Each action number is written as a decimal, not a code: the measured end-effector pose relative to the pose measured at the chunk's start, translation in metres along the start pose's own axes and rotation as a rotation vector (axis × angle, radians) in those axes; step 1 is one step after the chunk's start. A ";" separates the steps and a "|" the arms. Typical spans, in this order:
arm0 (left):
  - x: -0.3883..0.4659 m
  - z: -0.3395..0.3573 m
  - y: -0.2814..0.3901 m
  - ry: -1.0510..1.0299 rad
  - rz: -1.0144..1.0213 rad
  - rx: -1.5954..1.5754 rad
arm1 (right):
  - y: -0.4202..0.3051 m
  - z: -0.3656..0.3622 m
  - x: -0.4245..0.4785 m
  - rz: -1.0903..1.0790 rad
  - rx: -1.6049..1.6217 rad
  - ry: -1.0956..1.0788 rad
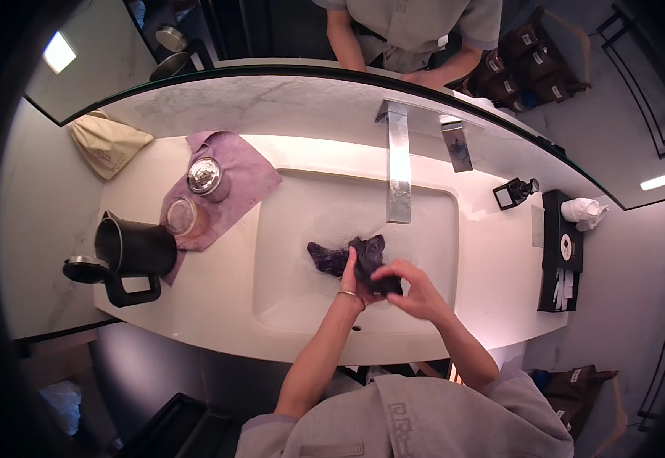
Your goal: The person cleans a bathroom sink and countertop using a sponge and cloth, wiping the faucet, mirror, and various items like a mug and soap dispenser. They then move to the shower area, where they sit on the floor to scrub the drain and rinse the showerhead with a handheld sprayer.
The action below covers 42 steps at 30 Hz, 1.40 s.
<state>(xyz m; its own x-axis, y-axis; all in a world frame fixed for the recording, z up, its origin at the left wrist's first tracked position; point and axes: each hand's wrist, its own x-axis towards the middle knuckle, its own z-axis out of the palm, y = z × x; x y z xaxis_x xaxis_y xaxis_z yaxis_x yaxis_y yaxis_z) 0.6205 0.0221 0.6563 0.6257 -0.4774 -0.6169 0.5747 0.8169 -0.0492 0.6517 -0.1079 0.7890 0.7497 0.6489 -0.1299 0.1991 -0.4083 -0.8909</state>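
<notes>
A dark wet cloth (328, 259) lies bunched in the white washbasin (275, 286), below the square metal faucet (399, 172). My left hand (357, 280), with a bracelet at its wrist, is under and against the cloth's middle, holding it; part of its fingers is hidden. My right hand (415, 286) is curved over the cloth's right end, thumb and fingers apart; whether its fingertips grip the cloth is unclear. Water ripples around the cloth in the basin.
Left of the basin, a black electric kettle (138, 246) with its lid raised stands near a purple cloth (246, 166) bearing a metal-lidded container (205, 176) and a glass cup (183, 216). A drawstring bag (109, 143), soap dispenser (512, 194) and black organizer (561, 252) sit around.
</notes>
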 end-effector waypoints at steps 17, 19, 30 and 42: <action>-0.109 -0.013 -0.022 -0.329 0.044 -0.347 | 0.187 0.068 0.080 0.680 0.125 0.035; -0.129 -0.021 -0.022 -0.311 0.153 -0.344 | 0.178 0.080 0.087 0.646 -0.128 0.030; -0.129 -0.015 -0.016 -0.410 0.275 -0.410 | 0.135 0.032 0.067 0.581 -0.233 0.086; -0.081 0.038 -0.049 -0.977 -0.009 -0.601 | 0.147 -0.025 0.033 0.249 0.814 0.013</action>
<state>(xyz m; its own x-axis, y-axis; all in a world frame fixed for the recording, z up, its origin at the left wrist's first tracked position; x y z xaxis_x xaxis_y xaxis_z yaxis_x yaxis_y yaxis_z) 0.5614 0.0088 0.7386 0.9162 -0.3167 0.2453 0.4005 0.7094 -0.5799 0.7214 -0.1625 0.6648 0.7194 0.5922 -0.3629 -0.4851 0.0543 -0.8728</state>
